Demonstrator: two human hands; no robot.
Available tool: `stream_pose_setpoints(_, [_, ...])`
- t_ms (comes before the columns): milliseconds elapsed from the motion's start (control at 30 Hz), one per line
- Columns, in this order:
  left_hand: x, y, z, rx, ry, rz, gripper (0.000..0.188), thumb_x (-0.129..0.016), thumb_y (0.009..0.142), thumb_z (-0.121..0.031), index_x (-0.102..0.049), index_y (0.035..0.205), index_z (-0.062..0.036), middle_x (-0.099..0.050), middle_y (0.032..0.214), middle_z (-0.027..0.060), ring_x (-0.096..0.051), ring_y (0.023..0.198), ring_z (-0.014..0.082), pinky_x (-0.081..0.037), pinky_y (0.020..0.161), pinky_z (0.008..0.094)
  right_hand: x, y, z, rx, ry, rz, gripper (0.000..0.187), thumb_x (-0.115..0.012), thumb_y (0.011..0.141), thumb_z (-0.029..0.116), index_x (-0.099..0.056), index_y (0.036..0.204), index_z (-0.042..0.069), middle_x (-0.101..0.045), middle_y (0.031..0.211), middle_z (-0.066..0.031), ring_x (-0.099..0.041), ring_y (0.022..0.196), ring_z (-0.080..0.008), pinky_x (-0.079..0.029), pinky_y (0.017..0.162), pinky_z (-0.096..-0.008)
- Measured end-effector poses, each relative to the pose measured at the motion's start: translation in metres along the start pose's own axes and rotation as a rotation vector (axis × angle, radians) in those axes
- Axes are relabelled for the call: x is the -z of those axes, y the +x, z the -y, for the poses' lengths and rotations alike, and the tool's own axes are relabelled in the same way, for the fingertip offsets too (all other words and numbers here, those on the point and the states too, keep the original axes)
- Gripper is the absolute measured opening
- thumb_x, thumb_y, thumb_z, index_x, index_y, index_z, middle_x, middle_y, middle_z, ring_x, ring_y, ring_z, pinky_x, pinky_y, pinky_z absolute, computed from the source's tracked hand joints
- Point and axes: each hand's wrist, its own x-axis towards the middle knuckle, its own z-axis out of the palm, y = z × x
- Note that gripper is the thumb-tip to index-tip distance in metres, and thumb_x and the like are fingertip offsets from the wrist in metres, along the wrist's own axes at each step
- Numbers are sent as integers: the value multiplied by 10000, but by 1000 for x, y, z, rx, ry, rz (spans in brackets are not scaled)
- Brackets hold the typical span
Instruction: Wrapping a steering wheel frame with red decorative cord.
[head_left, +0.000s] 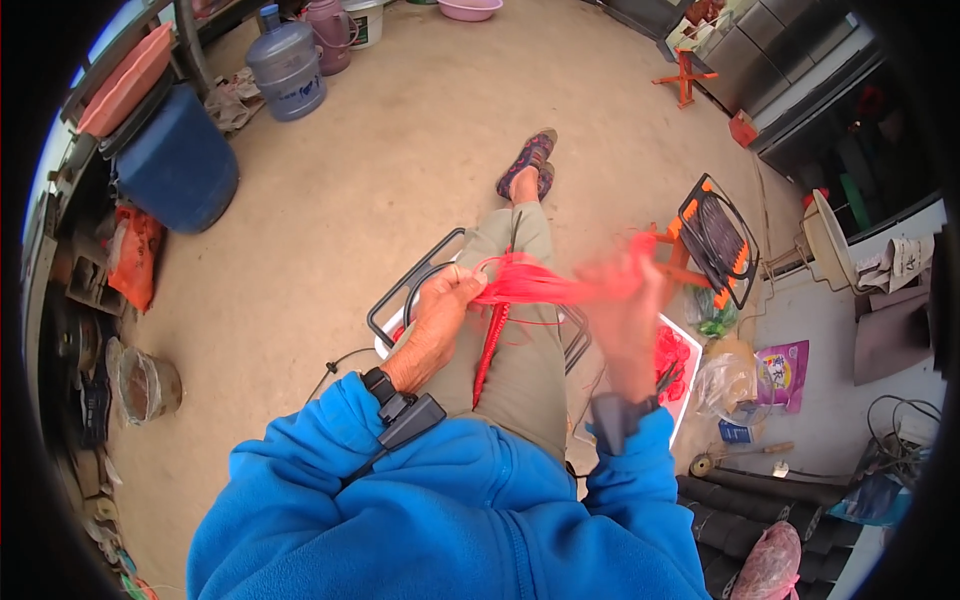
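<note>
My left hand (pixel 440 310) is closed in front of my lap, thumb and fingers pinching a bundle of thin red strands (pixel 530 283). The strands stretch to the right toward my right hand (pixel 628 300), which is so smeared by motion that its fingers cannot be made out. A narrow red braided-looking strip (pixel 490 350) hangs from the bundle down over my trousers. Behind my left hand curves part of a black ring (pixel 412 295), and a thin red strand arcs below the bundle.
A black tubular frame (pixel 385 325) lies around my legs. To the right stand a white box (pixel 688 405) with a red tangle, and an orange-and-black folding stool (pixel 715 240). A blue barrel (pixel 180 165) and a large water bottle (pixel 285 70) are at the far left.
</note>
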Motion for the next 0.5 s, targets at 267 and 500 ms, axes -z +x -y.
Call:
stream_pose_setpoints(267, [-14, -12, -3, 364, -244, 244, 234, -550, 948, -243, -602, 914, -18, -626, 905, 51, -576, 854, 115, -464, 783, 275, 128, -80, 67, 43, -131, -142, 268, -458, 969, 318, -465, 772, 135, -315, 492, 60, -274, 372, -60, -267, 359, -230])
stream_pose_setpoints(500, [-8, -7, 1, -40, -36, 107, 178, -557, 928, -154, -611, 956, 14, -645, 979, 79, -587, 919, 152, -435, 894, 299, 157, -84, 7, -53, -845, -419, 130, -626, 866, 132, -524, 811, 75, -421, 555, 51, -359, 409, -58, -289, 378, -230])
